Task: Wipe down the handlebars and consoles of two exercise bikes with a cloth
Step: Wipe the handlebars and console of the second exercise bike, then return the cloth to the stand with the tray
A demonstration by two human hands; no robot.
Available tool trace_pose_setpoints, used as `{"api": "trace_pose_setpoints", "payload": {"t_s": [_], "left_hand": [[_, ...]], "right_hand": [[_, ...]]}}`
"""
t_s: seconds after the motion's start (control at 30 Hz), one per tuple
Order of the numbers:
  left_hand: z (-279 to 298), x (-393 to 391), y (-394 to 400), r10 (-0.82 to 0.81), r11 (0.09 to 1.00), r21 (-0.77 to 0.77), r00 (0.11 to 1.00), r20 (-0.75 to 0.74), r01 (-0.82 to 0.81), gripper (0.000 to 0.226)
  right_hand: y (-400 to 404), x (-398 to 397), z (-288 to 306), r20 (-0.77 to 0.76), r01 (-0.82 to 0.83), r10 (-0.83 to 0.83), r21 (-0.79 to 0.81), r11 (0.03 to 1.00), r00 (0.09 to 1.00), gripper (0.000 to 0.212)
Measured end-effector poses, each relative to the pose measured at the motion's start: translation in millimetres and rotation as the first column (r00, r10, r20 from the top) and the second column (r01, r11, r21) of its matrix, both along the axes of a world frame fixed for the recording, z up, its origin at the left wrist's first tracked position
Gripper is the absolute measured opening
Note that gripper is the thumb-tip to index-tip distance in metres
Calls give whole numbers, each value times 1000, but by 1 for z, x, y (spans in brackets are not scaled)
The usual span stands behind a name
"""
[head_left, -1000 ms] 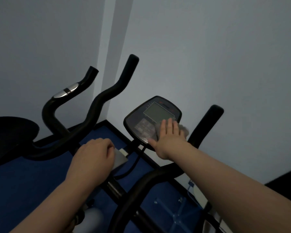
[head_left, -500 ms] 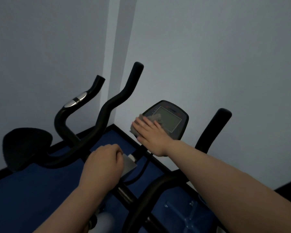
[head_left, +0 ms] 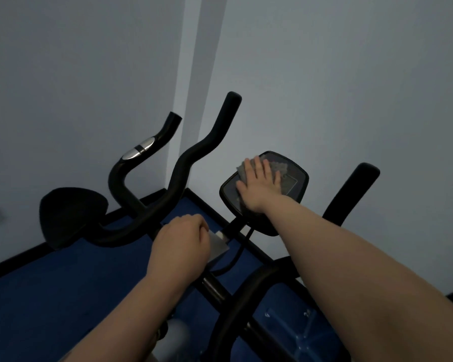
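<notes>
- A second bike's saddle (head_left: 72,215) and its handlebar with a chrome pulse sensor (head_left: 139,151) are standing at the far left, near the wall; judging by the task, this bike is waiting its turn, and it could be forgotten if the person is treating the console as the end of the job.
- The near bike's left handlebar horn (head_left: 194,158) is rising between that bike and the console, well within elbow range, so a wide sweep could be knocking an arm against it.
- The left hand (head_left: 179,248) is sitting with fingers curled, closed around the bike's centre post area beside a small grey bracket (head_left: 219,245); exactly what it is gripping is hidden under the knuckles. It seems to be bracing the frame, and if it is loosening, the bike could be rocking under the wiping pressure.
- A thin black cable (head_left: 236,259) is looping just beside that hand, below the console; a snagged finger could be tugging it loose.
- The right hand (head_left: 259,182) is lying flat, fingers straight, pressing the grey cloth (head_left: 279,168) onto the console (head_left: 294,184). The cloth is bunching at the console's upper edge, so it could be slipping off the top, and firm pressure could be triggering buttons or tilting the display on its stalk.
- The right handlebar horn (head_left: 351,194) is standing just beyond the console, with no cloth on it now.
</notes>
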State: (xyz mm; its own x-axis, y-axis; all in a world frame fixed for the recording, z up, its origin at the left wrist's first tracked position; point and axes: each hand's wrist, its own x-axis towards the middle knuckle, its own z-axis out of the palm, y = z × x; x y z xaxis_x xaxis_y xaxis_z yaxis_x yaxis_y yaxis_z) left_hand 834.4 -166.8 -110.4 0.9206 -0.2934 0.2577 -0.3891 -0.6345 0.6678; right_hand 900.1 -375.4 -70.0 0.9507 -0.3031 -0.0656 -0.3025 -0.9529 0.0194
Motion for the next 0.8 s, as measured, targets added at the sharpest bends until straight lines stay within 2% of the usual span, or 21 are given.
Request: {"api": "trace_pose_setpoints", "payload": {"t_s": [0.13,0.2,0.27,0.33,0.43,0.53,0.7,0.8], "left_hand": [[0,-1,0,3,1000,-14,1000,5,-3,22],[0,-1,1,-6,1000,-6,1000,9,6,22],[1,-2,3,-32,999,7,999,4,32,22],[1,-3,4,-50,999,7,999,-13,50,22],[5,-3,5,-49,999,-26,996,-80,47,21],[9,-9,12,-59,994,-97,989,-136,46,19],[30,-46,5,-138,977,-173,987,-82,122,23],[56,-86,-29,-234,948,-231,971,-41,219,23]], "right_hand": [[7,-27,-16,-71,-277,273,-62,959,959,66],[6,-42,-11,-72,-336,330,-111,935,941,62],[14,-54,2,-24,-291,290,-75,954,957,58],[28,-61,13,74,-156,149,101,982,986,58],[51,-79,30,146,-42,-10,345,938,989,50],[61,-112,48,249,-87,-21,413,907,968,30],[52,-197,80,469,-198,-99,543,816,878,26],[32,-260,90,518,-228,-135,577,784,845,26]]}}
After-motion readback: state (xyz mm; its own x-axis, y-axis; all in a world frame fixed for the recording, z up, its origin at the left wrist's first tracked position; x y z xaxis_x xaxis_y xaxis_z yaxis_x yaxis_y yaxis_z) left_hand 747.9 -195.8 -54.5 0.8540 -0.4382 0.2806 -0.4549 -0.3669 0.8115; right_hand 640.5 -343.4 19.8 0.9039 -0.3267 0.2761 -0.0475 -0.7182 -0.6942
